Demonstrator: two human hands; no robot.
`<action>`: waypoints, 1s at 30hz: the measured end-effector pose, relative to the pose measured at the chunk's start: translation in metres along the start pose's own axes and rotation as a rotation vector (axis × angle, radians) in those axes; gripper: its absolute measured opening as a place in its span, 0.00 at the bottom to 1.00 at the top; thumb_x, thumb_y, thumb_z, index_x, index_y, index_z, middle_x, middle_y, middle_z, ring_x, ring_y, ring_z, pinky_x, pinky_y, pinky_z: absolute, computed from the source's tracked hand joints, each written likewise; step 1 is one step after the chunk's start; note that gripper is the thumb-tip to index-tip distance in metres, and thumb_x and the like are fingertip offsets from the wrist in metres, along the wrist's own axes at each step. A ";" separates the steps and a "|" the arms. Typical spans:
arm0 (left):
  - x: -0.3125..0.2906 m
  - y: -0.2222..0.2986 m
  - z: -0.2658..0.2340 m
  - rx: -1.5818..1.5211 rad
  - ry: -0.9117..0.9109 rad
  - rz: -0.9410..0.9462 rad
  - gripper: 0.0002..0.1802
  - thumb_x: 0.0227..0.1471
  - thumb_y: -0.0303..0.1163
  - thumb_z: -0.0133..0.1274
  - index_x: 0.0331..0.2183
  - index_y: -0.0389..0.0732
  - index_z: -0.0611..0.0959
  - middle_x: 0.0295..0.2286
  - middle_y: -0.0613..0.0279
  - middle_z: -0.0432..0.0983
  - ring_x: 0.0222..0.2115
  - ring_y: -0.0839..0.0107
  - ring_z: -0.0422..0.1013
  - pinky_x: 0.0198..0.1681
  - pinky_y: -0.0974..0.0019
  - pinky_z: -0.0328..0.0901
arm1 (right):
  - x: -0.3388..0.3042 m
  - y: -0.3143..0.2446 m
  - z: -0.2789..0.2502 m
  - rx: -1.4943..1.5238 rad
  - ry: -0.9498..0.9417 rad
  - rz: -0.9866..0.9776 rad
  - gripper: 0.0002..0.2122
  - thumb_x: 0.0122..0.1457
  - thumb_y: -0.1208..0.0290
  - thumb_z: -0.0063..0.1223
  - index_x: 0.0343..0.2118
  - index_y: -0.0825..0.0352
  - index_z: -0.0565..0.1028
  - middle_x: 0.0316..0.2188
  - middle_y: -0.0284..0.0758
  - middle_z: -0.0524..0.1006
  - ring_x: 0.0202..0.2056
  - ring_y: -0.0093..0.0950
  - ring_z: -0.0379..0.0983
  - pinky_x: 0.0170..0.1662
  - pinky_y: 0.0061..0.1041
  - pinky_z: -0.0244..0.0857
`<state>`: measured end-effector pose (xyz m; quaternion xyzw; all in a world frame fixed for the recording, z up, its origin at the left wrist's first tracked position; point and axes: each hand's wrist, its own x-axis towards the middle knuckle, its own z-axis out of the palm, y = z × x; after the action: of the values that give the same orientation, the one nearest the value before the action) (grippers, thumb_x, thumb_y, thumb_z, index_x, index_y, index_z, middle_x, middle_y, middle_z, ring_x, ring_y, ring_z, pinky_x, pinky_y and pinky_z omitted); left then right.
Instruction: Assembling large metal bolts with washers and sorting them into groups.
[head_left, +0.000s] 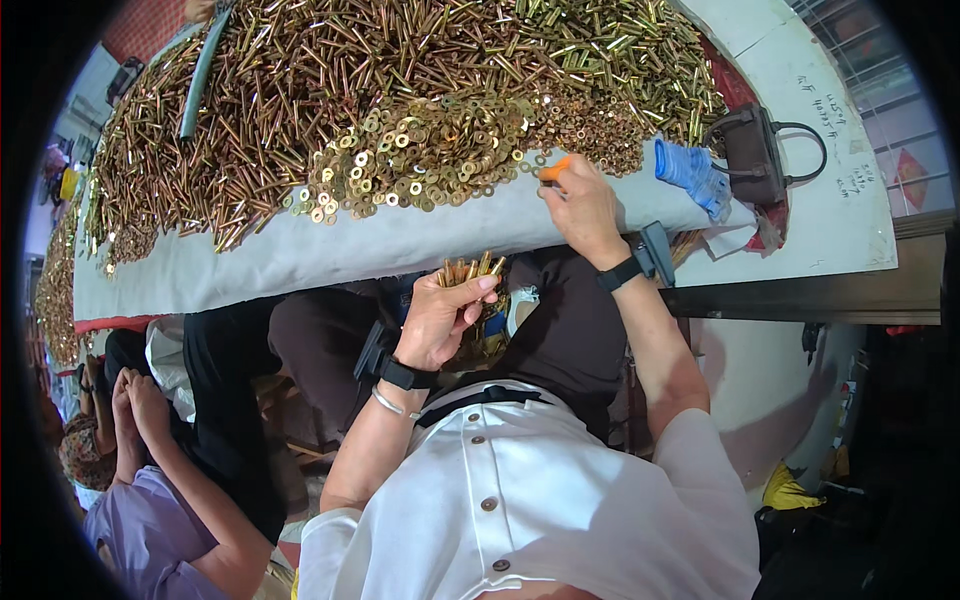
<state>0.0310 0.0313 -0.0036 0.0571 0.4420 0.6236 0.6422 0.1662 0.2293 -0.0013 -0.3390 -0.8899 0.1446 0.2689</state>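
Observation:
My left hand [436, 322] is closed round a bunch of brass-coloured bolts [472, 268], held in front of the table edge above my lap. Their ends stick up past my thumb and fingers. My right hand [583, 215] reaches over the table to the near edge of the washers and nuts. An orange cover [553, 171] shows on a finger of it; the fingers are bent together, and what they pinch is hidden. Flat brass-coloured washers [425, 155] lie heaped to its left. Small nuts [590, 128] are piled just beyond it.
A large heap of bolts [270, 110] spreads across the far side, with a grey-green tube [203, 80] on it. Blue gloves [692, 178] and a dark handbag [752, 158] are at right. White sheeting [300, 250] covers the near edge. A co-worker's hands [140, 405] are at left.

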 end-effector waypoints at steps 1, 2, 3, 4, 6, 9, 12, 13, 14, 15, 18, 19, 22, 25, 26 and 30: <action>0.001 0.001 0.000 0.004 0.006 0.008 0.09 0.48 0.24 0.58 0.33 0.32 0.79 0.24 0.58 0.75 0.15 0.84 0.61 0.17 0.81 0.55 | 0.001 -0.003 0.003 0.001 -0.004 -0.057 0.07 0.48 0.76 0.55 0.32 0.67 0.78 0.31 0.36 0.72 0.33 0.34 0.70 0.35 0.29 0.65; 0.001 0.001 -0.001 0.004 0.008 0.009 0.09 0.48 0.24 0.58 0.33 0.32 0.79 0.24 0.58 0.75 0.15 0.84 0.61 0.17 0.81 0.55 | 0.002 -0.005 0.005 0.003 -0.007 -0.114 0.06 0.47 0.76 0.56 0.29 0.66 0.78 0.30 0.36 0.71 0.35 0.37 0.69 0.35 0.33 0.64; 0.001 0.002 -0.002 0.008 0.008 -0.001 0.08 0.48 0.24 0.58 0.33 0.32 0.79 0.24 0.59 0.75 0.15 0.84 0.61 0.17 0.81 0.55 | 0.000 -0.007 0.004 0.106 -0.035 -0.092 0.05 0.46 0.76 0.56 0.28 0.66 0.78 0.29 0.36 0.71 0.34 0.37 0.70 0.34 0.33 0.64; 0.000 0.001 -0.002 0.011 0.007 -0.012 0.08 0.48 0.24 0.58 0.32 0.32 0.79 0.24 0.59 0.75 0.15 0.84 0.61 0.17 0.81 0.55 | -0.001 -0.004 0.003 0.106 -0.035 -0.092 0.05 0.46 0.76 0.56 0.28 0.66 0.78 0.29 0.36 0.71 0.34 0.37 0.70 0.34 0.33 0.64; 0.001 0.003 -0.002 0.019 0.019 0.007 0.08 0.48 0.24 0.58 0.32 0.32 0.79 0.23 0.59 0.75 0.15 0.84 0.61 0.17 0.81 0.55 | -0.004 0.006 0.000 0.154 0.050 0.071 0.04 0.46 0.76 0.57 0.27 0.67 0.77 0.29 0.37 0.70 0.34 0.36 0.69 0.34 0.33 0.63; 0.003 0.001 -0.005 0.010 0.036 0.036 0.07 0.48 0.24 0.59 0.32 0.33 0.79 0.23 0.60 0.75 0.15 0.84 0.61 0.17 0.81 0.55 | -0.007 -0.003 -0.011 0.082 -0.003 0.065 0.04 0.46 0.76 0.57 0.26 0.67 0.77 0.28 0.36 0.70 0.33 0.36 0.70 0.34 0.34 0.64; 0.004 0.001 -0.006 0.003 0.052 0.048 0.07 0.48 0.24 0.58 0.32 0.33 0.79 0.23 0.61 0.75 0.15 0.84 0.60 0.17 0.81 0.55 | -0.006 -0.013 -0.007 -0.027 0.004 -0.199 0.04 0.46 0.76 0.57 0.26 0.67 0.77 0.27 0.36 0.70 0.31 0.36 0.70 0.34 0.33 0.65; 0.004 0.001 -0.006 0.007 0.072 0.048 0.07 0.48 0.24 0.58 0.32 0.33 0.79 0.23 0.61 0.75 0.15 0.84 0.60 0.17 0.81 0.55 | -0.005 -0.012 -0.006 -0.027 0.003 -0.200 0.04 0.46 0.76 0.57 0.26 0.67 0.77 0.27 0.36 0.70 0.31 0.36 0.70 0.34 0.33 0.65; 0.005 0.001 -0.006 0.006 0.073 0.048 0.07 0.48 0.24 0.58 0.32 0.33 0.79 0.23 0.61 0.75 0.15 0.84 0.60 0.17 0.81 0.55 | -0.005 -0.010 -0.002 -0.114 -0.003 -0.246 0.06 0.46 0.75 0.58 0.28 0.66 0.77 0.28 0.35 0.71 0.30 0.36 0.70 0.32 0.33 0.65; 0.006 0.001 -0.006 0.008 0.059 0.057 0.07 0.48 0.24 0.58 0.32 0.33 0.79 0.23 0.62 0.75 0.15 0.84 0.61 0.17 0.81 0.55 | -0.004 -0.007 0.001 -0.201 -0.008 -0.292 0.08 0.45 0.74 0.59 0.30 0.66 0.77 0.29 0.35 0.72 0.30 0.35 0.70 0.31 0.32 0.64; 0.008 0.002 -0.006 -0.002 0.060 0.056 0.07 0.48 0.24 0.58 0.32 0.34 0.79 0.23 0.63 0.75 0.15 0.84 0.61 0.16 0.81 0.54 | -0.002 0.004 0.009 -0.206 0.054 -0.310 0.05 0.46 0.75 0.58 0.28 0.68 0.76 0.27 0.37 0.72 0.29 0.36 0.71 0.30 0.31 0.64; 0.007 0.001 -0.006 -0.017 0.079 0.044 0.07 0.48 0.25 0.58 0.32 0.34 0.79 0.22 0.63 0.75 0.15 0.84 0.61 0.16 0.81 0.54 | -0.002 0.000 0.009 -0.202 0.051 -0.312 0.05 0.46 0.75 0.58 0.28 0.68 0.76 0.27 0.37 0.72 0.29 0.36 0.71 0.30 0.31 0.64; 0.010 0.004 -0.007 0.011 0.058 0.064 0.07 0.48 0.25 0.59 0.32 0.34 0.80 0.22 0.63 0.74 0.15 0.84 0.62 0.16 0.82 0.53 | -0.008 -0.016 0.002 0.091 0.048 0.044 0.04 0.49 0.73 0.56 0.25 0.68 0.77 0.24 0.37 0.72 0.26 0.36 0.71 0.29 0.32 0.64; 0.013 0.002 -0.006 -0.013 0.053 0.103 0.06 0.48 0.25 0.59 0.31 0.36 0.80 0.22 0.64 0.75 0.15 0.85 0.61 0.15 0.81 0.52 | -0.022 -0.045 -0.001 0.482 -0.095 0.193 0.06 0.50 0.73 0.56 0.30 0.68 0.80 0.24 0.36 0.75 0.23 0.27 0.71 0.27 0.24 0.62; 0.013 0.003 -0.004 -0.012 0.053 0.100 0.06 0.48 0.25 0.59 0.31 0.36 0.80 0.22 0.64 0.75 0.15 0.85 0.61 0.15 0.81 0.52 | -0.027 -0.055 0.001 0.610 -0.154 0.247 0.06 0.51 0.76 0.56 0.31 0.69 0.80 0.23 0.34 0.74 0.22 0.24 0.69 0.26 0.21 0.61; 0.010 0.006 0.000 -0.018 0.037 0.100 0.05 0.48 0.25 0.59 0.30 0.37 0.80 0.21 0.65 0.75 0.14 0.85 0.61 0.15 0.81 0.52 | -0.035 -0.078 -0.002 0.679 -0.141 0.225 0.05 0.52 0.79 0.55 0.31 0.71 0.79 0.23 0.34 0.73 0.22 0.20 0.69 0.25 0.19 0.61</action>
<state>0.0249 0.0414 -0.0050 0.0617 0.4448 0.6598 0.6025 0.1486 0.1486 0.0210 -0.3155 -0.7645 0.4837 0.2865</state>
